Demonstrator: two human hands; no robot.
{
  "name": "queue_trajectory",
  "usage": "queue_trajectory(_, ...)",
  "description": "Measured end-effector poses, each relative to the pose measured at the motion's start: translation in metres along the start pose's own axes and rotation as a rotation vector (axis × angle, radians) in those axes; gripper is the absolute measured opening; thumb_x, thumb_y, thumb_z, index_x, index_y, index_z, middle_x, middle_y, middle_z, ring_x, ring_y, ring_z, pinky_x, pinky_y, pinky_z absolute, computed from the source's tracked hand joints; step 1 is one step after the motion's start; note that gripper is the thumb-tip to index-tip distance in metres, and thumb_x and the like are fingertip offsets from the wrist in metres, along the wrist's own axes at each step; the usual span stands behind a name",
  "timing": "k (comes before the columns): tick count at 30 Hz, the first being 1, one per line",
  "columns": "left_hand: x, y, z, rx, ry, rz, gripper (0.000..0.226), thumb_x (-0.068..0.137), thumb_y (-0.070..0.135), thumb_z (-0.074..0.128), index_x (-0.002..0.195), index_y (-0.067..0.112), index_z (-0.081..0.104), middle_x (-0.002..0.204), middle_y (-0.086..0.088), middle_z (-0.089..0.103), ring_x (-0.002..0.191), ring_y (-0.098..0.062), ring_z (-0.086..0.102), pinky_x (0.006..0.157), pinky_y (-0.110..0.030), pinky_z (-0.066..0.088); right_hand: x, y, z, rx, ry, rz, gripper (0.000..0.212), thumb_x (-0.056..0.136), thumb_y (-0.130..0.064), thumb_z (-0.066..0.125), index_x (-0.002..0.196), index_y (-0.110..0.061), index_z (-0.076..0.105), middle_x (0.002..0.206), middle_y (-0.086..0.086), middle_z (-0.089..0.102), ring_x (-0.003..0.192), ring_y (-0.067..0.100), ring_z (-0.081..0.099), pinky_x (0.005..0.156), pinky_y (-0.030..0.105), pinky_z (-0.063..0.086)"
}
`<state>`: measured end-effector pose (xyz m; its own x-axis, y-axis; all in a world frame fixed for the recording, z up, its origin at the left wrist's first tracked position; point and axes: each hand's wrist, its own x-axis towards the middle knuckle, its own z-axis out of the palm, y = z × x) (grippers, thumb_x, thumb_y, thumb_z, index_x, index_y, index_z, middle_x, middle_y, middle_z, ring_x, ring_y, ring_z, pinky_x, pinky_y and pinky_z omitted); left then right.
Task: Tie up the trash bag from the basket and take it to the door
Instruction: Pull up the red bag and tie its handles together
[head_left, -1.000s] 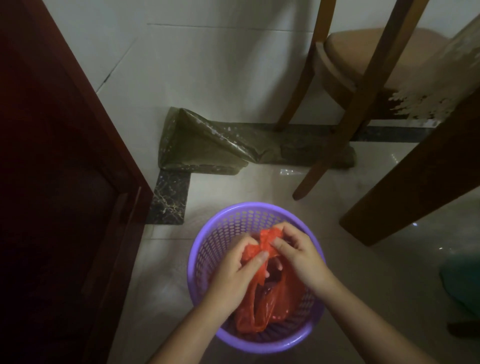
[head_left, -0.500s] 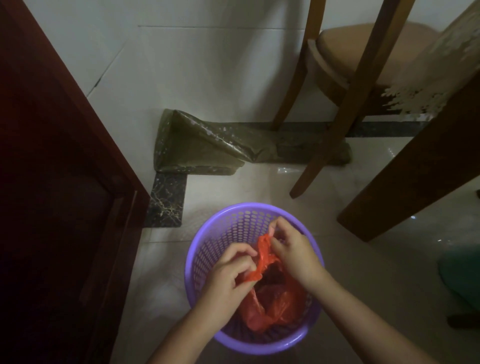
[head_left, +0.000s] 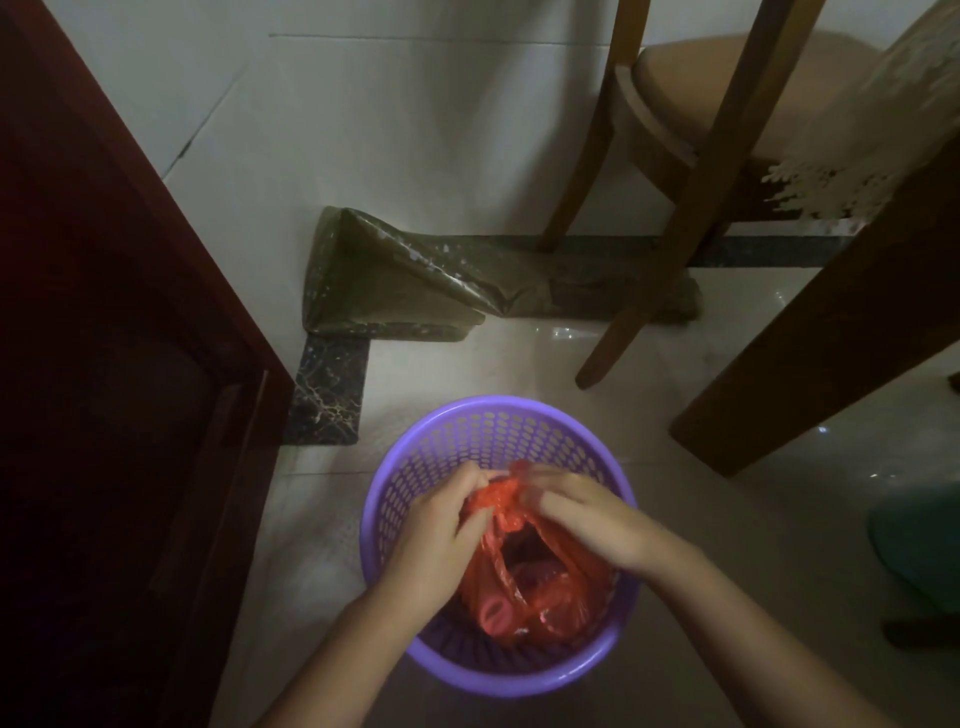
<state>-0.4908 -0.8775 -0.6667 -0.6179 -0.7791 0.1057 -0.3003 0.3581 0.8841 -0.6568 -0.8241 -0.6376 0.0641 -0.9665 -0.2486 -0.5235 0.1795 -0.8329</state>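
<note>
A red plastic trash bag (head_left: 540, 587) sits inside a round purple perforated basket (head_left: 483, 431) on the pale tiled floor. Its handles are bunched together above the bag's mouth. My left hand (head_left: 436, 530) grips the bunched red plastic from the left. From the right, my right hand (head_left: 587, 514) pinches the same bunch, fingertips meeting the left hand's over the basket. The bag's lower part shows dark contents through the plastic.
A dark red wooden door (head_left: 104, 364) stands along the left. A crumpled olive plastic sheet (head_left: 415, 275) lies against the white wall. A wooden chair (head_left: 675, 156) and a thick table leg (head_left: 831, 322) stand at the right. Something teal (head_left: 919, 551) lies at the right edge.
Both hands have kept working the bag's handles; the bunch is now tighter and the hands are closer together, the right hand's fingers laid flatter over the knot.
</note>
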Motion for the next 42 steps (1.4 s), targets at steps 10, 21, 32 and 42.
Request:
queue_trajectory(10,0.013,0.005,0.008,-0.448,0.133,-0.453,0.024,0.087,0.001,0.052,0.070,0.017,0.051,0.066,0.002,0.053,0.053,0.004,0.049,0.056,-0.015,0.042,-0.004,0.008,0.005,-0.265,0.080,-0.068,0.053,0.070,-0.018,0.066,0.121,-0.017,0.050,0.124,0.004,0.053,0.118,0.019,0.045,0.099,0.014,0.026)
queue_trajectory(21,0.016,0.010,-0.004,-1.053,-0.049,-0.771,0.020,0.088,0.002,0.042,0.093,0.001,0.062,0.059,-0.006,0.071,0.050,-0.012,0.066,0.047,-0.020,0.054,0.002,0.009,0.014,-0.454,0.311,-0.342,0.020,0.081,-0.040,0.056,0.087,-0.021,0.058,0.103,0.002,0.062,0.094,0.015,0.052,0.087,0.019,0.033)
queue_trajectory(32,0.016,-0.002,-0.020,-0.953,0.092,-0.461,0.024,0.082,-0.006,0.050,0.066,0.012,0.049,0.068,-0.006,0.074,0.066,-0.010,0.069,0.059,-0.016,0.055,-0.010,0.012,-0.008,0.611,0.299,0.172,0.014,0.064,-0.020,0.066,0.060,-0.014,0.054,0.056,0.004,0.053,0.053,0.014,0.047,0.054,0.026,0.039)
queue_trajectory(42,0.012,-0.029,-0.009,-0.476,0.267,-0.418,0.032,0.083,-0.008,0.054,0.071,0.021,0.049,0.060,0.006,0.062,0.060,-0.002,0.062,0.061,-0.018,0.053,-0.026,0.016,-0.024,0.306,0.242,0.310,0.017,0.082,-0.009,0.061,0.065,-0.008,0.058,0.055,-0.003,0.057,0.047,0.005,0.053,0.053,0.020,0.044)
